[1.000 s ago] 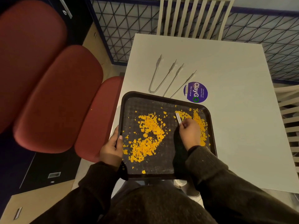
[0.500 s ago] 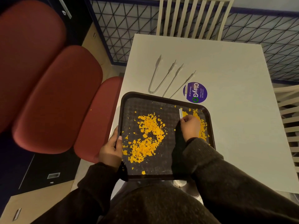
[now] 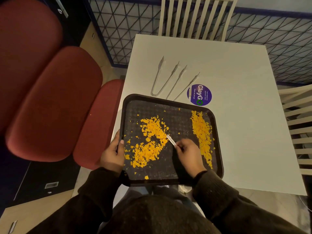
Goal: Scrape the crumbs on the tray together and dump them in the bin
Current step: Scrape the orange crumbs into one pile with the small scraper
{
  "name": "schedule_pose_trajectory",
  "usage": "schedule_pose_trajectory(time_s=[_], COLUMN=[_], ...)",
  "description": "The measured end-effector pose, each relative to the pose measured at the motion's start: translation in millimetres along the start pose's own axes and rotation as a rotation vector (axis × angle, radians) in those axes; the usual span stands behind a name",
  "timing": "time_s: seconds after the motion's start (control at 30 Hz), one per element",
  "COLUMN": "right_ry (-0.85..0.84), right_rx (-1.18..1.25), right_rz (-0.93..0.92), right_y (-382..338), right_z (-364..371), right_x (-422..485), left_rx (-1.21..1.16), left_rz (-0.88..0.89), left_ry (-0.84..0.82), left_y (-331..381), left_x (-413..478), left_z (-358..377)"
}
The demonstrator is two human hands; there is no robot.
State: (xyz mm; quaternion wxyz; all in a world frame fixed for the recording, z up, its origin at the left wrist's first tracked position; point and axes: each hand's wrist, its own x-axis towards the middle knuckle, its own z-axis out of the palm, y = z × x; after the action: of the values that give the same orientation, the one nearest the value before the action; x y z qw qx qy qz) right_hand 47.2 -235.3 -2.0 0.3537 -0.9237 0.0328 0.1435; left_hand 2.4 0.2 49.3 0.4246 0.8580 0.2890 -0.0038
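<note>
Left hand [image 3: 112, 153] grips tray [image 3: 168, 100] edge — centre bare.

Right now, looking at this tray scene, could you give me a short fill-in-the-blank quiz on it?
1. The orange crumbs lie on a ____ tray.
2. The left hand grips the tray's ____ edge.
3. The right hand holds a thin ____ scraper.
4. Beyond the tray lie two metal ____.

Missing: black; left; white; tongs
</note>
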Motion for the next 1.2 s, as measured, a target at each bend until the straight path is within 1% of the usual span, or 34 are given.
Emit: schedule_pose_trajectory(time_s=[0.1,0.2,0.33,0.43,0.53,0.6,0.67,0.73,0.77,0.87,1.0,1.1,1.2], right_ry=[0.028,0.091,0.175,0.180,0.139,0.029,-0.078,-0.126,-0.130,-0.099,-0.062,-0.042,-0.001], right_rx=[0.013,0.023,0.050,0.036,0.011,-0.036,-0.089,-0.130,-0.146,-0.136,-0.075,-0.064,-0.023], right_rz=[0.038,0.092,0.212,0.248,0.134,-0.040,-0.261,-0.437,-0.487,-0.515,-0.479,-0.425,-0.319], right_y=[7,13,24,27,22,21,22,24,24,22,7,-6,-13], right_z=[3,-2,-17,-26,-27,-22,-16,-8,-3,9,14,15,17], right_x=[2,17,41,49,35,14,-12,-30,-35,-39,-31,-21,-11], left_rx=[0.019,0.013,-0.008,-0.014,-0.018,-0.026,-0.034,-0.038,-0.036,-0.035,-0.031,-0.034,-0.041], left_rz=[-0.005,-0.016,-0.023,-0.025,-0.031,-0.029,-0.023,-0.031,-0.031,-0.013,0.002,0.001,-0.007], left_ry=[-0.005,-0.001,-0.010,-0.012,-0.032,-0.041,-0.049,-0.055,-0.051,-0.050,-0.061,-0.058,-0.045], left_y=[-1,-3,-3,-4,-5,-6,-5,-5,-4,-5,-7,-8,-8], left_x=[0,-2,-4,-3,-1,-1,-1,-2,-2,-3,-3,-3,-5], left_z=[1,0,1,1,0,-2,-3,-3,-3,-4,-5,-6,-6])
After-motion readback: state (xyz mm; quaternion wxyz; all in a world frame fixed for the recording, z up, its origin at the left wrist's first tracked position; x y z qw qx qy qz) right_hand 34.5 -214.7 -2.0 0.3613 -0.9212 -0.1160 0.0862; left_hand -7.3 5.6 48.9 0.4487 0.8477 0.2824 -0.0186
